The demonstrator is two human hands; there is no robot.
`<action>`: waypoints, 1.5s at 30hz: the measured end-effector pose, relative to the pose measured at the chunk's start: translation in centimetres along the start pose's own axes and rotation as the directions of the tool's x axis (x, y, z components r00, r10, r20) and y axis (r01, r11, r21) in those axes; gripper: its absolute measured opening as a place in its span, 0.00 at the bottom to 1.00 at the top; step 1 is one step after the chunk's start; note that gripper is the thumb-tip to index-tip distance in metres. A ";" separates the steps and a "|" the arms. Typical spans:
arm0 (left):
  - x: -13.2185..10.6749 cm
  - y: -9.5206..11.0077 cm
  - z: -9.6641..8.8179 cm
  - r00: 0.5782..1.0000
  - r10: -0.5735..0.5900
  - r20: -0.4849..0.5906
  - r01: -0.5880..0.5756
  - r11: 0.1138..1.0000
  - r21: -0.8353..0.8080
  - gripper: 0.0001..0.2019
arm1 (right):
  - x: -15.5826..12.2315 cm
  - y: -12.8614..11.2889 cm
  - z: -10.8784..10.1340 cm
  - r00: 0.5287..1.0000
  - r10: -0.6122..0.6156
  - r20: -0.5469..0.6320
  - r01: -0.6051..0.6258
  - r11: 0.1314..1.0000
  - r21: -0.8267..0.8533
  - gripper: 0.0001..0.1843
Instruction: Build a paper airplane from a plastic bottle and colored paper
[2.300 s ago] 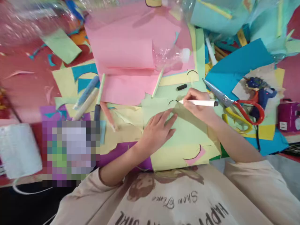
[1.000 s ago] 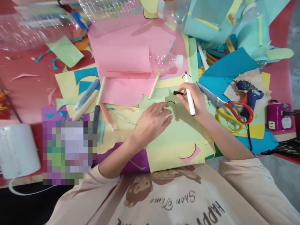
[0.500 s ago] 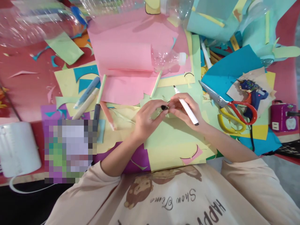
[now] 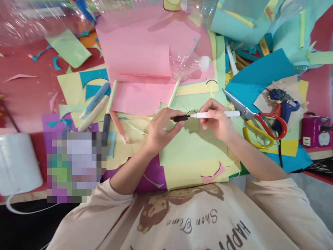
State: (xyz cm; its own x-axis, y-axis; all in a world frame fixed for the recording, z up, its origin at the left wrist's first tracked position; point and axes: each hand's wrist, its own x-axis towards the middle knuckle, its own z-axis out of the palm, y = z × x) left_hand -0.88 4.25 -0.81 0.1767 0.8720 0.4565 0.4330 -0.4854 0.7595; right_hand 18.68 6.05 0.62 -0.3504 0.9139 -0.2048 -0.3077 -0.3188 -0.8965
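Between thumb and fingers my left hand (image 4: pixel 162 130) pinches a black marker cap (image 4: pixel 180 118). My right hand (image 4: pixel 217 121) grips a white marker (image 4: pixel 204 115), held level with its tip pointing left at the cap's open end. The tip is at the cap's mouth; I cannot tell whether it has entered. Under both hands lies light green paper (image 4: pixel 192 149). A small green paper piece (image 4: pixel 192 125) with a black curved line rests just below the marker tip.
Red-handled scissors (image 4: pixel 260 116), yellow-handled scissors (image 4: pixel 260 140) and a blue glue gun (image 4: pixel 286 111) lie on the right. A clear bottle (image 4: pixel 187 62) wrapped in pink paper lies ahead. Several markers, including a blue one (image 4: pixel 96 100), lie left among paper scraps. A white box-shaped device (image 4: pixel 20 165) stands far left.
My right hand has swung the marker from a steep slant to level, its tip now at the cap. The cap has turned to face right in my left hand.
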 end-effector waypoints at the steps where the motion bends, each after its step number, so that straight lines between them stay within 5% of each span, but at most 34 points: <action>1: 0.0 0.1 0.0 1.000 0.015 0.006 -0.015 1.000 -0.014 0.05 | 0.0 0.1 -0.1 1.000 -0.002 0.012 0.002 1.000 -0.004 0.04; 8: 0.1 0.2 -0.3 0.998 0.035 0.051 -0.036 0.999 0.032 0.07 | 0.1 0.1 -0.2 0.994 -0.009 0.110 0.015 0.999 -0.052 0.11; 22: 0.1 1.5 -0.6 0.996 -0.054 0.069 0.060 0.995 -0.085 0.07 | -0.2 0.8 0.5 0.997 0.002 0.083 -0.006 0.999 0.046 0.13; 29: 0.5 0.6 -0.8 0.977 -0.204 0.059 0.210 0.970 -0.122 0.09 | 0.0 0.0 -0.1 0.986 0.031 0.164 0.009 0.971 -0.238 0.23; 31: 0.8 -0.5 -1.2 0.952 -0.300 -0.066 0.286 0.944 -0.165 0.10 | 0.1 -0.5 -0.6 0.989 -0.055 0.139 0.120 0.848 -0.516 0.24; 33: 1.2 -1.8 -1.7 0.903 -0.325 -0.282 0.267 0.937 -0.226 0.11 | 0.2 -0.9 -1.2 0.958 -0.205 0.202 0.285 0.564 -0.775 0.16; 35: 1.5 -3.1 -2.1 0.865 -0.297 -0.404 0.226 0.950 -0.213 0.12 | 0.3 -1.1 -1.7 0.897 -0.235 0.373 0.429 0.271 -0.862 0.14; 36: 1.6 -3.6 -2.3 0.872 -0.312 -0.377 0.251 0.946 -0.204 0.12 | 0.4 -1.2 -1.8 0.873 -0.197 0.446 0.479 0.177 -0.860 0.16; 40: 1.3 -4.5 -2.3 0.872 -0.291 -0.394 0.227 0.953 -0.201 0.17 | 0.5 -1.2 -1.8 0.862 -0.054 0.504 0.505 0.019 -0.863 0.20; 45: 0.7 -3.9 -2.2 0.870 -0.247 -0.427 0.249 0.967 -0.052 0.28 | 0.5 -1.1 -1.8 0.836 -0.089 0.541 0.540 -0.032 -0.841 0.14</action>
State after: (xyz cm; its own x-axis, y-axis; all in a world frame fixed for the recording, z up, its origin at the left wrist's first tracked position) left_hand -4.38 6.59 -2.41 -0.3306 0.8512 0.4076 0.4170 -0.2557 0.8722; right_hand 20.45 7.29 0.84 -0.7442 0.6569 0.1209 0.5644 0.7153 -0.4121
